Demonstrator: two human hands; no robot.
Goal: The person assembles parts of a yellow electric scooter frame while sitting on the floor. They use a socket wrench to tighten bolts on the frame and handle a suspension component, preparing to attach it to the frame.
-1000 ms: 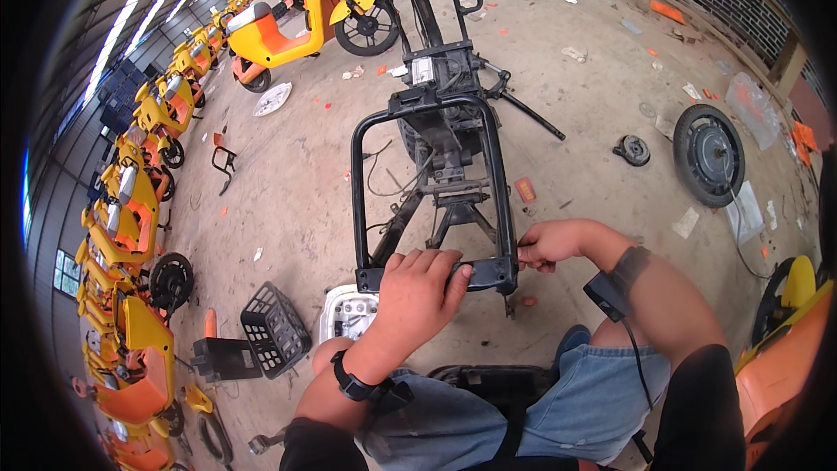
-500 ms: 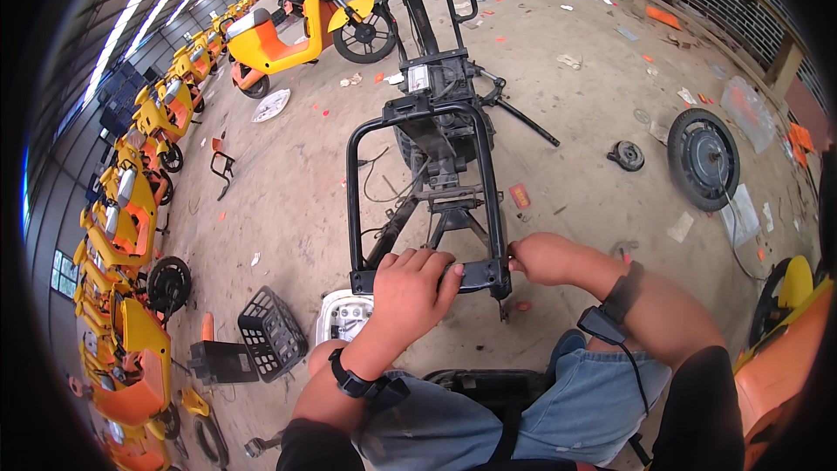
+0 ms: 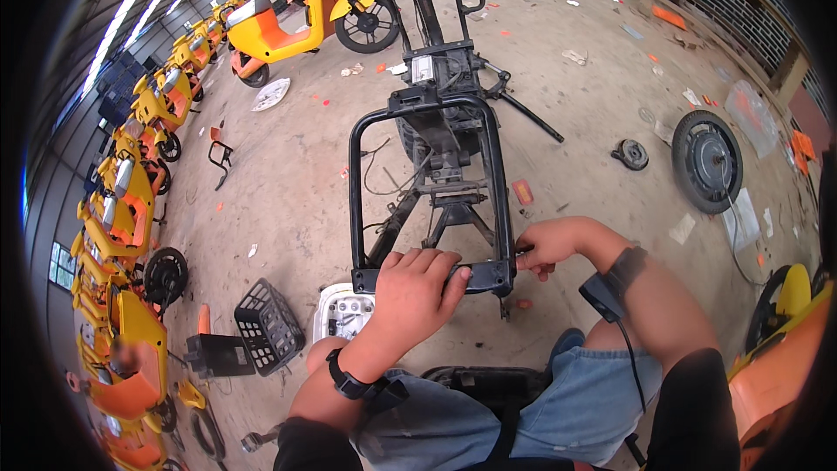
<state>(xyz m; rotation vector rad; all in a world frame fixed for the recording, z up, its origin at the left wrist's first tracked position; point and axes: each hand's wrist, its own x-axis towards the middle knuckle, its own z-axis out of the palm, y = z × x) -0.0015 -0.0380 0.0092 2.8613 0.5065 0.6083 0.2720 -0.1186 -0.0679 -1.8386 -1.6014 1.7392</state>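
A stripped black scooter frame stands before me, with a black tubular loop at its near end. My left hand is wrapped over the loop's near crossbar, thumb on top. Beside the crossbar's right corner, my right hand has its fingers curled and pinched together close to the tube. Whatever those fingertips may hold is too small to make out. Left of my left forearm, a white tray with small metal parts sits on the floor, partly hidden by the arm.
A black plastic basket lies at left. Yellow scooters line the left side, and another scooter stands at the back. On the right are a wheel, a round black part and an orange-yellow scooter body.
My right hand has shifted slightly right and its fingers now show more, curled beside the corner. The left hand keeps its hold on the crossbar. The view has moved slightly.
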